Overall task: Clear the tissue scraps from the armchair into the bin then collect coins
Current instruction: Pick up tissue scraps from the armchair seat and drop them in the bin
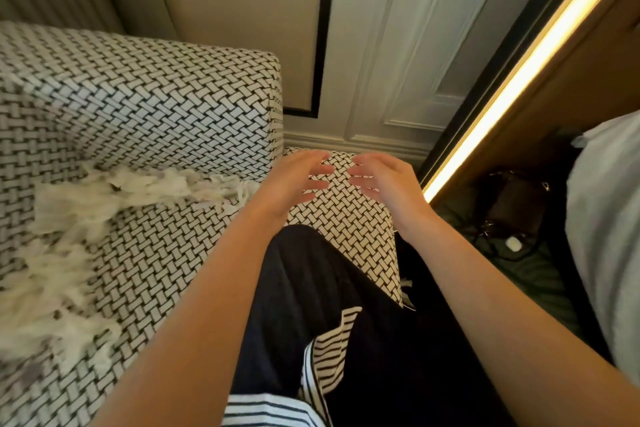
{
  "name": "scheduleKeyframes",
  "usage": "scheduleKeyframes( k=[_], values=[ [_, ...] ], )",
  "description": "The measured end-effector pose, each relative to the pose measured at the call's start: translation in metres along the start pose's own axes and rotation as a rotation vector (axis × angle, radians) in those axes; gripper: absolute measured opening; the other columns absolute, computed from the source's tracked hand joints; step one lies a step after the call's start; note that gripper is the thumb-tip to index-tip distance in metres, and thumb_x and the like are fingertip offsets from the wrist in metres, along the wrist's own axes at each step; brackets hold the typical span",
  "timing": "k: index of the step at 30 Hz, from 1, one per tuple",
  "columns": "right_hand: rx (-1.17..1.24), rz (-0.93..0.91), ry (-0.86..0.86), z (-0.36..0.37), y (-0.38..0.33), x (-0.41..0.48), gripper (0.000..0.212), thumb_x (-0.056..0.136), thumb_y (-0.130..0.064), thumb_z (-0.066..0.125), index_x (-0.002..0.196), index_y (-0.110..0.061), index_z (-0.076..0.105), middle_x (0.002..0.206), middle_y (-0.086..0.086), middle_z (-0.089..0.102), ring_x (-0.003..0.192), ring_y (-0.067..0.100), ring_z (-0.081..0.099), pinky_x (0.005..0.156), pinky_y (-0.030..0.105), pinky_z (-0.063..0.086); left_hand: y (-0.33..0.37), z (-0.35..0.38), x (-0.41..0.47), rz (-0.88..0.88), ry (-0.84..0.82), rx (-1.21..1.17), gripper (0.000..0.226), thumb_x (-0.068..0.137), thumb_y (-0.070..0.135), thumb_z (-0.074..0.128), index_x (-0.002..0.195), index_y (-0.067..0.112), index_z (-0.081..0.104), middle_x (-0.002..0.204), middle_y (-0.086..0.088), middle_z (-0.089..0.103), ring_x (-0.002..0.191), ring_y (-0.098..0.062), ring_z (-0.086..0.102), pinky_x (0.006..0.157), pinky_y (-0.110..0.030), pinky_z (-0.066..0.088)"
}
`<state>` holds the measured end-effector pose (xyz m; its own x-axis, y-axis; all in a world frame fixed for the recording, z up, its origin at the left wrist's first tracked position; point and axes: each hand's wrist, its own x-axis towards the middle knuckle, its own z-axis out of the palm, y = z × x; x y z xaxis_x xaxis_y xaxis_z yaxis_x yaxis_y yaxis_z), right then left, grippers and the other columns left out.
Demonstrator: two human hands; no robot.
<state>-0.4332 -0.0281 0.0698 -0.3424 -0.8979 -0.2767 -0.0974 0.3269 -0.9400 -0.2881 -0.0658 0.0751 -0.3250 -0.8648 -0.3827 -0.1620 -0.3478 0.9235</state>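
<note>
Grip: left hand (294,180), right hand (384,184) released over armrest (349,215) | tissue scraps (86,204) on armchair seat (156,253) | panelled wall (398,45)

I am in a furnished room of a home or a hotel, a place for sitting and resting, not for work. Before me stands an upholstered armchair (145,87) in a black-and-white woven pattern, close to the wall (398,45). The wall is panelled, with raised mouldings, a thin black frame line and a moulded skirting (346,142) at its foot. To my right a warm light strip (519,73) runs along a dark wooden frame, as in fitted furniture. Below it a dark bag (512,201) and cables (502,248) lie on the floor (540,274), beside a mass of white cloth (606,218); whether that is bedding I cannot tell.
</note>
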Motion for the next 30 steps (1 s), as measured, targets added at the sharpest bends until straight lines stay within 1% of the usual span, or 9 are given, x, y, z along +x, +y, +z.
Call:
scheduleKeyframes(
  k=[7, 9, 13, 16, 19, 20, 23, 27, 30],
  values=[
    [-0.089, -0.103, -0.256, 0.122, -0.014, -0.027, 0.018, 0.094, -0.024, 0.055, 0.103, -0.017, 0.068, 0.097, 0.0, 0.071, 0.09, 0.011, 0.068, 0.083, 0.023, 0.051, -0.036, -0.116, -0.053, 0.042, 0.255, -0.089, 0.028, 0.096, 0.035, 0.045, 0.117, 0.02, 0.058, 0.11, 0.003, 0.066, 0.101, -0.016, 0.062, 0.093, -0.036, 0.048],
    [-0.127, -0.135, -0.346, 0.149, -0.01, -0.034, 0.015, 0.093, -0.022, 0.057, 0.101, -0.017, 0.067, 0.099, 0.0, 0.07, 0.092, 0.013, 0.067, 0.084, 0.022, 0.052, -0.056, -0.141, -0.064, 0.004, 0.326, -0.1, 0.024, 0.096, 0.036, 0.045, 0.111, 0.022, 0.059, 0.108, 0.002, 0.066, 0.1, -0.017, 0.062, 0.093, -0.037, 0.048],
    [-0.288, -0.172, -0.577, 0.211, 0.004, -0.05, 0.016, 0.093, -0.022, 0.056, 0.105, -0.017, 0.065, 0.098, -0.007, 0.067, 0.093, 0.01, 0.065, 0.089, 0.025, 0.051, -0.11, -0.196, -0.094, -0.117, 0.521, -0.181, 0.03, 0.096, 0.036, 0.047, 0.119, 0.021, 0.058, 0.105, 0.004, 0.067, 0.099, -0.018, 0.063, 0.098, -0.042, 0.046],
    [-0.444, -0.193, -0.688, 0.245, 0.02, -0.06, 0.024, 0.093, -0.03, 0.055, 0.112, -0.019, 0.063, 0.106, -0.007, 0.066, 0.096, 0.006, 0.061, 0.089, 0.023, 0.047, -0.144, -0.221, -0.117, -0.202, 0.627, -0.22, 0.029, 0.096, 0.032, 0.048, 0.119, 0.018, 0.059, 0.104, 0.003, 0.067, 0.098, -0.019, 0.063, 0.097, -0.041, 0.046],
    [-0.586, -0.241, -0.8, 0.277, 0.037, -0.071, 0.025, 0.093, -0.027, 0.055, 0.116, -0.019, 0.062, 0.117, -0.007, 0.063, 0.102, 0.005, 0.055, 0.08, 0.013, 0.039, -0.171, -0.239, -0.143, -0.226, 0.681, -0.242, 0.028, 0.097, 0.031, 0.047, 0.118, 0.017, 0.059, 0.109, 0.0, 0.066, 0.1, -0.02, 0.063, 0.096, -0.041, 0.047],
    [-0.613, -0.257, -0.839, 0.282, 0.043, -0.075, 0.025, 0.094, -0.025, 0.054, 0.117, -0.019, 0.062, 0.12, -0.006, 0.062, 0.106, 0.006, 0.054, 0.082, 0.013, 0.038, -0.178, -0.241, -0.149, -0.213, 0.699, -0.24, 0.028, 0.097, 0.031, 0.047, 0.118, 0.017, 0.059, 0.11, -0.001, 0.066, 0.1, -0.02, 0.063, 0.095, -0.039, 0.048],
    [-0.696, -0.3, -0.963, 0.306, 0.061, -0.086, 0.029, 0.093, -0.026, 0.055, 0.122, -0.023, 0.061, 0.135, -0.003, 0.054, 0.124, 0.013, 0.048, 0.1, 0.024, 0.032, -0.196, -0.246, -0.171, -0.191, 0.839, -0.281, 0.024, 0.095, 0.027, 0.051, 0.114, 0.017, 0.06, 0.106, -0.002, 0.068, 0.096, -0.02, 0.065, 0.085, -0.032, 0.051],
    [-0.813, -0.289, -1.102, 0.332, 0.089, -0.099, 0.043, 0.091, -0.029, 0.058, 0.133, -0.035, 0.051, 0.156, 0.006, 0.021, 0.143, 0.025, 0.02, 0.117, 0.04, 0.017, -0.217, -0.247, -0.194, -0.204, 0.969, -0.356, 0.018, 0.094, 0.02, 0.053, 0.107, 0.014, 0.064, 0.099, -0.006, 0.07, 0.09, -0.022, 0.067, 0.075, -0.028, 0.052],
    [-0.895, -0.317, -1.133, 0.34, 0.11, -0.108, 0.048, 0.091, -0.034, 0.056, 0.138, -0.036, 0.045, 0.159, 0.003, 0.004, 0.145, 0.027, 0.009, 0.119, 0.039, 0.012, -0.228, -0.243, -0.204, -0.235, 1.021, -0.401, 0.016, 0.095, 0.021, 0.052, 0.104, 0.018, 0.065, 0.094, 0.0, 0.071, 0.086, -0.019, 0.065, 0.075, -0.028, 0.052]
  ],
)
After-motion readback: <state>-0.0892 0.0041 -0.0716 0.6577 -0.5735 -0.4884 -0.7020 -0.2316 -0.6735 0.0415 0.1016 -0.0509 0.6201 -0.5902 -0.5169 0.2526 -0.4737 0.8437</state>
